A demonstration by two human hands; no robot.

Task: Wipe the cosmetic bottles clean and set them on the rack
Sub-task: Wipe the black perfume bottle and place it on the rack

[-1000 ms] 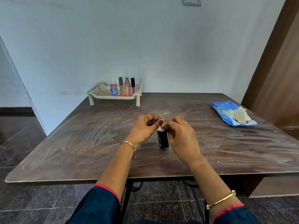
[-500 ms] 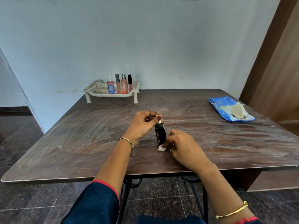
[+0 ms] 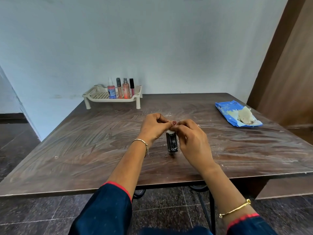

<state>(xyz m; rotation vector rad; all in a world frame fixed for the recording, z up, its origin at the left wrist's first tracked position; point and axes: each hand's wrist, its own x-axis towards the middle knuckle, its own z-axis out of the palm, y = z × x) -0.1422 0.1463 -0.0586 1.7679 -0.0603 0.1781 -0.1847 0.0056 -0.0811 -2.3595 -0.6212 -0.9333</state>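
Note:
A small black cosmetic bottle [image 3: 172, 143] stands upright on the wooden table [image 3: 84, 150], near its middle. My left hand [image 3: 153, 128] pinches the bottle's top. My right hand [image 3: 191, 139] pinches a small white wipe [image 3: 168, 131] against the top of the bottle, fingers curled over it. A cream plastic rack [image 3: 100, 95] sits at the far left of the table. Several bottles stand on its right half, among them a blue-labelled spray bottle [image 3: 111, 91] and a peach one [image 3: 125, 89].
An open blue pack of wipes [image 3: 227, 112] with a crumpled used wipe [image 3: 244, 115] on it lies at the far right of the table. A wooden door stands to the right. The table surface is streaked with white dust.
My right hand rose with the wipe from the base of the bottle up to its top. My left hand kept its hold on the top.

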